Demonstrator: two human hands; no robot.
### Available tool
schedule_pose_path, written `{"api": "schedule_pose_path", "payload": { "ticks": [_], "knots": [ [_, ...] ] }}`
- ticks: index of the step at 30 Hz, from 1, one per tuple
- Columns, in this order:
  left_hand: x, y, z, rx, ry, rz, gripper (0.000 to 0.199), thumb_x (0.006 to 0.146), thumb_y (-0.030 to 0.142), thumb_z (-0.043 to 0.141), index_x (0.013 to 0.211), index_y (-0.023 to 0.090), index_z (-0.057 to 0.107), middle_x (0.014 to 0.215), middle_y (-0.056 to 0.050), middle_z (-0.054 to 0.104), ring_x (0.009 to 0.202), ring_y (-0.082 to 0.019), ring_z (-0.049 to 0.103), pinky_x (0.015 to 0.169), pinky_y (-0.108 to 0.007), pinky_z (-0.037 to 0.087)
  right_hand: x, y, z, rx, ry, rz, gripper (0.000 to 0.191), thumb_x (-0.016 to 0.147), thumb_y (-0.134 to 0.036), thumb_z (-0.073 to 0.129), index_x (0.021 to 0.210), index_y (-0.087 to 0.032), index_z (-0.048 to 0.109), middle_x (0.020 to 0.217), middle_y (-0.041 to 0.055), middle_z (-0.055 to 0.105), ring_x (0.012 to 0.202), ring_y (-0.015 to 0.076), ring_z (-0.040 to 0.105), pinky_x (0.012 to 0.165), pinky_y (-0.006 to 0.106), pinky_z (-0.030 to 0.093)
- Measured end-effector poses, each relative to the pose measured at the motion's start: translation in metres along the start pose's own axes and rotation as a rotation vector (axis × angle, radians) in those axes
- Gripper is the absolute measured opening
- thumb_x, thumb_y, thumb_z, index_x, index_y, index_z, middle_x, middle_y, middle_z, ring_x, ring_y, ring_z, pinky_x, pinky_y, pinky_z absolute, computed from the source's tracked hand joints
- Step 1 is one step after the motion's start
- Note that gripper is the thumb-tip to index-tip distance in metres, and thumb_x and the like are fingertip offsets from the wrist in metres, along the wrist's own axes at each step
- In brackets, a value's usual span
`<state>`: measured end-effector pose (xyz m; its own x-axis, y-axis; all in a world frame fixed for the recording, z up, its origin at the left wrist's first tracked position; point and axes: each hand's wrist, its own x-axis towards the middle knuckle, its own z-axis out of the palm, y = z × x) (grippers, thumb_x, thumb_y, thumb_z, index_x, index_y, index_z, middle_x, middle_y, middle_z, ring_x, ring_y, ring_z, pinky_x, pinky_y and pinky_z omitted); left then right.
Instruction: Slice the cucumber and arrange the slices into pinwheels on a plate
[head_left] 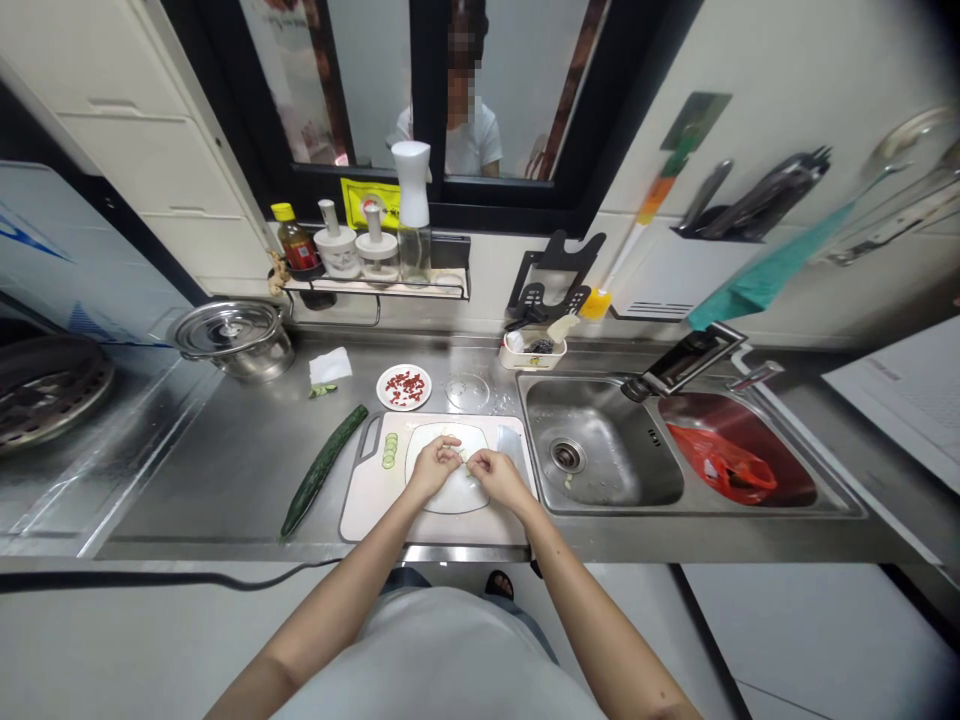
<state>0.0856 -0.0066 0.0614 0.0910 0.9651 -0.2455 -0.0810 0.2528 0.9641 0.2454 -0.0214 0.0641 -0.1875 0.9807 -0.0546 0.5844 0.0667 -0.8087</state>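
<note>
Over a white squarish plate (450,495) on the cutting board (367,515), my left hand (437,465) and my right hand (491,472) nearly meet, fingertips pinched. Between them is something small and pale green, too small to name. Cucumber slices (390,451) lie in a short row on the board, left of the plate. A whole cucumber (324,472) rests on the counter left of the board. Behind the board stands a small white plate with chopped red pieces (405,387). A blade-like flat thing (510,440) lies at the board's right edge.
Right of the board is a double sink (600,500), with a red bag (731,468) in its far basin and a faucet (682,365) behind. A lidded pot (236,335) stands at the back left, near a white tissue (330,366). Bottles stand on a wall rack (390,288).
</note>
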Motion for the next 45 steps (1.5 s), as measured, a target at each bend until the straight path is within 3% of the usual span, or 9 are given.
{"api": "schedule_pose_path", "payload": {
  "ticks": [8, 14, 24, 32, 45],
  "knots": [
    [0.009, -0.035, 0.005, 0.2, 0.011, -0.006, 0.021, 0.062, 0.012, 0.067, 0.083, 0.015, 0.065, 0.057, 0.005, 0.06, 0.053, -0.009, 0.053, 0.057, -0.02, 0.039, -0.006, 0.014, 0.014, -0.303, -0.025, 0.069, 0.019, 0.084, -0.019, 0.048, 0.075, -0.017, 0.066, 0.069, 0.0039, 0.067, 0.064, 0.0142, 0.057, 0.06, 0.022, 0.035],
    [0.014, -0.03, 0.009, 0.586, -0.013, -0.015, 0.026, 0.07, 0.008, 0.062, 0.093, 0.017, 0.066, 0.068, 0.004, 0.064, 0.064, -0.009, 0.058, 0.066, -0.019, 0.043, -0.006, 0.008, 0.019, -0.547, -0.034, 0.131, 0.021, 0.089, -0.023, 0.049, 0.081, -0.016, 0.067, 0.081, 0.0061, 0.069, 0.077, 0.0149, 0.058, 0.067, 0.023, 0.032],
    [0.016, -0.028, 0.008, 1.0, -0.1, 0.062, 0.028, 0.079, 0.017, 0.057, 0.106, 0.021, 0.065, 0.083, -0.001, 0.068, 0.079, -0.014, 0.062, 0.075, -0.023, 0.044, -0.011, 0.012, 0.028, -0.674, 0.014, 0.136, 0.019, 0.092, -0.024, 0.047, 0.095, -0.017, 0.065, 0.092, 0.006, 0.067, 0.088, 0.0176, 0.053, 0.075, 0.026, 0.029],
    [0.012, -0.029, 0.008, 1.103, -0.112, 0.151, 0.022, 0.085, 0.021, 0.053, 0.102, 0.02, 0.066, 0.096, -0.004, 0.068, 0.09, -0.016, 0.061, 0.084, -0.025, 0.044, -0.028, 0.018, 0.035, -0.801, -0.005, -0.018, 0.026, 0.094, -0.025, 0.041, 0.102, -0.022, 0.066, 0.09, 0.0069, 0.062, 0.086, 0.0193, 0.048, 0.073, 0.029, 0.026],
    [0.021, -0.032, 0.011, 1.113, -0.103, 0.211, 0.023, 0.089, 0.023, 0.049, 0.102, 0.021, 0.067, 0.1, -0.005, 0.067, 0.097, -0.017, 0.06, 0.088, -0.027, 0.044, -0.026, 0.023, 0.034, -0.771, 0.032, 0.048, 0.032, 0.096, -0.025, 0.04, 0.113, -0.025, 0.067, 0.089, 0.0076, 0.062, 0.085, 0.0189, 0.049, 0.074, 0.029, 0.028]
  ]
}}
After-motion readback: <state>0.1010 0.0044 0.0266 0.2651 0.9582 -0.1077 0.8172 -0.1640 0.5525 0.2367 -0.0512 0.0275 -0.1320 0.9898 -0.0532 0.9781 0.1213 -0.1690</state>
